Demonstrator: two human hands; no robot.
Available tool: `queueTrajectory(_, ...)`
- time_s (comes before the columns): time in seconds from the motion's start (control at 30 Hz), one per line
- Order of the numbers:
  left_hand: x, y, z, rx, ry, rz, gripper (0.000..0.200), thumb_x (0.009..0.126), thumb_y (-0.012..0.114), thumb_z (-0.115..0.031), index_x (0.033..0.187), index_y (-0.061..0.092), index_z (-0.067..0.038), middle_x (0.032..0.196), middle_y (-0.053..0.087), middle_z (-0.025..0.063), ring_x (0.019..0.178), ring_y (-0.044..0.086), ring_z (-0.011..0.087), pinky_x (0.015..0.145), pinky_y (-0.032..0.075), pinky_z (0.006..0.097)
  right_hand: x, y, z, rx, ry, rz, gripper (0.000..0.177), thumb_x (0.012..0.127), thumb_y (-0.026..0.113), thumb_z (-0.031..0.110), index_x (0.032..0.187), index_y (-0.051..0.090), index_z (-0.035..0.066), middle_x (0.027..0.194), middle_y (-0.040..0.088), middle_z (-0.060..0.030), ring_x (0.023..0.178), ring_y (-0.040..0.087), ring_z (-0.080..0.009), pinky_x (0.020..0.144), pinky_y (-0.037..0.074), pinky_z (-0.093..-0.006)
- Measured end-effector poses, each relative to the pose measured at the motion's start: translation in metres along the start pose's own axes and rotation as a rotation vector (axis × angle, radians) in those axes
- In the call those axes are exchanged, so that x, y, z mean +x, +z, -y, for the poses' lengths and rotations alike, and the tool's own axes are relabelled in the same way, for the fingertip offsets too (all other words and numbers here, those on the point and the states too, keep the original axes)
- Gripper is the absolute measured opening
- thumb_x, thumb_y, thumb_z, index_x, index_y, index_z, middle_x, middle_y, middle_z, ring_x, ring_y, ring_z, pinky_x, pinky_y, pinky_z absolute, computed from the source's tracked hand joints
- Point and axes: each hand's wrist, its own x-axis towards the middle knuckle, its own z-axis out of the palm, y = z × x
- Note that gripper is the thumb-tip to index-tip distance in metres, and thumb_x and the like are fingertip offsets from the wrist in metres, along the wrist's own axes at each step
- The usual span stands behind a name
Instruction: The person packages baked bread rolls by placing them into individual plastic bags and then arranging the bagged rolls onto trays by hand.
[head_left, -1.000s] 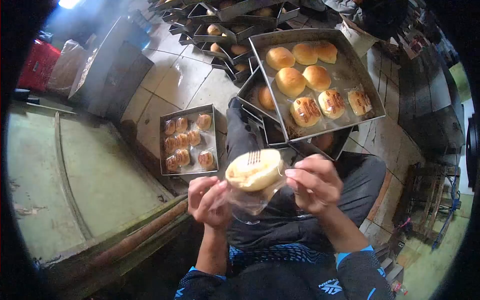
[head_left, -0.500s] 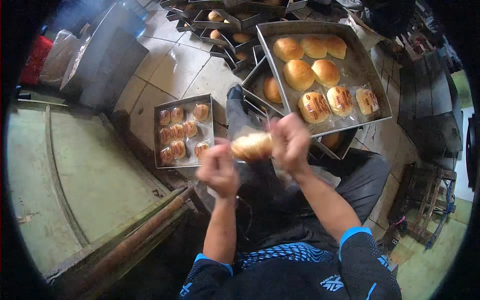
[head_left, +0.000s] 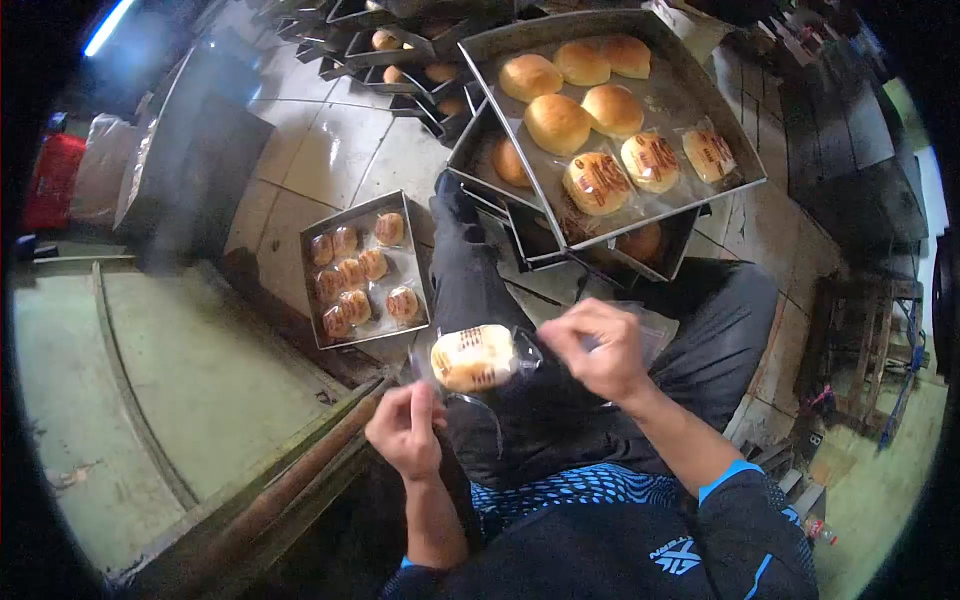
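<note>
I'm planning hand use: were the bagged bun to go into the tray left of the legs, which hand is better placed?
The left hand, likely: it looks nearer the tray, with the right hand beyond the bagged bun.

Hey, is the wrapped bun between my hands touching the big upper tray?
Apart. The head view shows the wrapped bun clear of the upper tray, with dark trousers visible in the gap between.

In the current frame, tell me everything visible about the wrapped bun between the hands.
The bun is rounded, pale with a browned patch, inside a clear plastic-looking wrapper with dark printing. It hangs above the dark trousers, the wrapper's ends reaching toward the left hand and right hand; finger contact is unclear.
</note>
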Motion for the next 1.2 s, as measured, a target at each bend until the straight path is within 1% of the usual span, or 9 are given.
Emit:
queueTrajectory(0.13, 0.053, 0.028, -0.013, -0.133, -0.174, 0.086, 0.015, 0.096, 0.070, -0.011, 0.091, 0.072, 0.003, 0.065, 0.062, 0.0031, 0.052, 0.053, 0.0041, 0.044, 0.038, 0.0189, 0.028, 0.030, 0.023, -0.291, -0.451, 0.199, 0.059, 0.070, 0.084, 0.021, 0.126, 0.067, 0.008, 0.112, 0.073, -0.0169, 0.104, 0.071, -0.0316, 0.092, 0.052, -0.0435)
queueTrajectory(0.27, 0.075, 0.041, -0.015, -0.193, -0.173, 0.050, 0.033, 0.100, 0.058, -0.026, 0.118, 0.066, 0.000, 0.087, 0.064, -0.0006, 0.057, 0.039, 0.0001, 0.047, 0.028, 0.0178, 0.072, -0.017, 0.010, 0.166, -0.063, 0.488, 0.067, 0.077, 0.085, 0.025, 0.134, 0.060, 0.000, 0.120, 0.071, -0.0154, 0.110, 0.068, -0.0249, 0.100, 0.050, -0.0357)
queueTrajectory(0.5, 0.050, 0.115, -0.003, -0.090, -0.127, 0.482, 0.026, 0.087, 0.075, -0.014, 0.109, 0.067, -0.003, 0.087, 0.063, 0.0024, 0.080, 0.059, 0.0090, 0.073, 0.049, 0.0245, 0.173, -0.154, -0.101, 0.542, 0.518, -0.339, 0.053, 0.088, 0.078, 0.035, 0.124, 0.057, 0.003, 0.114, 0.065, -0.0118, 0.105, 0.062, -0.0224, 0.079, 0.059, -0.0424)
queueTrajectory(0.63, 0.029, 0.183, 0.020, 0.361, 0.502, 0.679, 0.033, 0.084, 0.073, -0.022, 0.112, 0.067, -0.005, 0.098, 0.066, 0.0157, 0.094, 0.066, 0.0356, 0.081, 0.053, 0.0446, 0.189, -0.207, -0.133, -0.276, 0.502, -0.567, 0.048, 0.103, 0.056, 0.040, 0.122, 0.068, -0.002, 0.099, 0.072, -0.0170, 0.091, 0.072, -0.0218, 0.073, 0.056, -0.0346)
queueTrajectory(0.77, 0.023, 0.180, 0.042, 0.280, 0.274, 0.874, 0.020, 0.087, 0.069, -0.012, 0.105, 0.072, -0.004, 0.096, 0.069, 0.0178, 0.089, 0.068, 0.0380, 0.078, 0.055, 0.0440, 0.082, -0.149, -0.109, -0.349, -0.100, -0.369, 0.014, 0.091, 0.069, 0.014, 0.094, 0.074, 0.001, 0.090, 0.074, -0.0148, 0.081, 0.071, -0.0247, 0.074, 0.055, -0.0346)
queueTrajectory(0.83, 0.024, 0.175, 0.038, 0.218, 0.254, 0.878, 0.016, 0.087, 0.069, -0.010, 0.101, 0.073, -0.003, 0.093, 0.069, 0.0179, 0.086, 0.068, 0.0379, 0.076, 0.055, 0.0426, 0.025, -0.115, -0.074, -0.215, -0.124, 0.047, 0.008, 0.086, 0.070, 0.004, 0.091, 0.073, 0.000, 0.087, 0.074, -0.0143, 0.079, 0.073, -0.0251, 0.074, 0.057, -0.0339)
queueTrajectory(0.9, 0.027, 0.174, 0.036, 0.186, 0.245, 0.930, 0.013, 0.087, 0.070, -0.010, 0.096, 0.074, -0.002, 0.089, 0.070, 0.0177, 0.083, 0.068, 0.0383, 0.073, 0.055, 0.0412, -0.015, -0.085, -0.060, -0.192, -0.074, 0.115, 0.011, 0.085, 0.071, 0.004, 0.095, 0.074, -0.001, 0.087, 0.074, -0.0152, 0.081, 0.073, -0.0294, 0.077, 0.057, -0.0357)
queueTrajectory(1.0, 0.016, 0.183, 0.039, 0.340, 0.312, 0.908, 0.017, 0.087, 0.074, -0.017, 0.095, 0.072, -0.001, 0.084, 0.070, 0.0156, 0.078, 0.069, 0.0334, 0.071, 0.055, 0.0402, -0.049, -0.073, -0.063, -0.128, 0.162, 0.027, 0.015, 0.084, 0.070, 0.002, 0.098, 0.071, -0.001, 0.095, 0.072, -0.0156, 0.088, 0.072, -0.0314, 0.080, 0.057, -0.0370)
queueTrajectory(1.2, 0.019, 0.182, 0.012, 0.141, 0.176, 0.926, 0.035, 0.084, 0.081, -0.027, 0.110, 0.073, -0.005, 0.093, 0.070, 0.0114, 0.086, 0.070, 0.0232, 0.076, 0.055, 0.0354, -0.027, -0.107, -0.044, -0.412, -0.266, -0.243, 0.016, 0.084, 0.067, 0.000, 0.099, 0.072, 0.002, 0.096, 0.071, -0.0138, 0.089, 0.069, -0.0331, 0.081, 0.054, -0.0418)
